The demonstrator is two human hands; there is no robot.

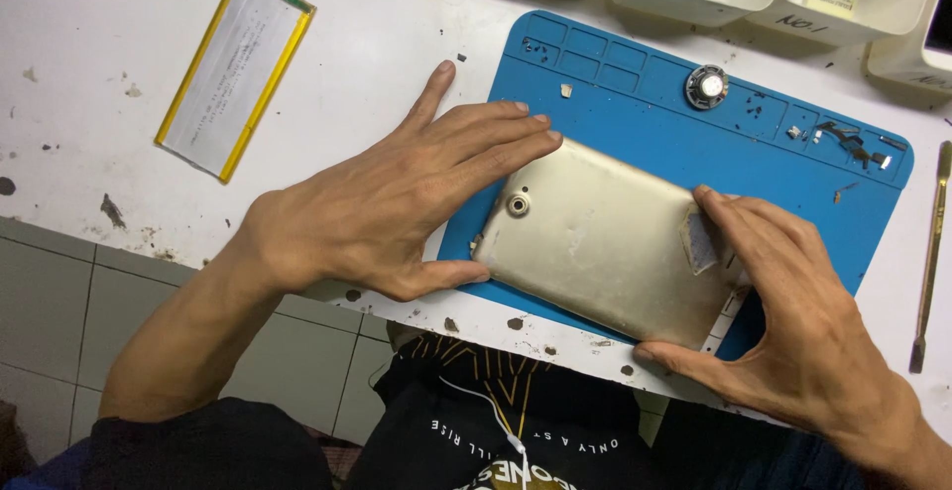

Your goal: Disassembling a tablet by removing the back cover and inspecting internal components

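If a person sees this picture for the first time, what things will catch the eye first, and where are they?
First comes the gold tablet back cover lying on the blue mat at the centre, with the left hand pressing its left end and the right hand gripping its right end. Next is the flat battery with yellow edges, lying alone on the white table at the upper left.
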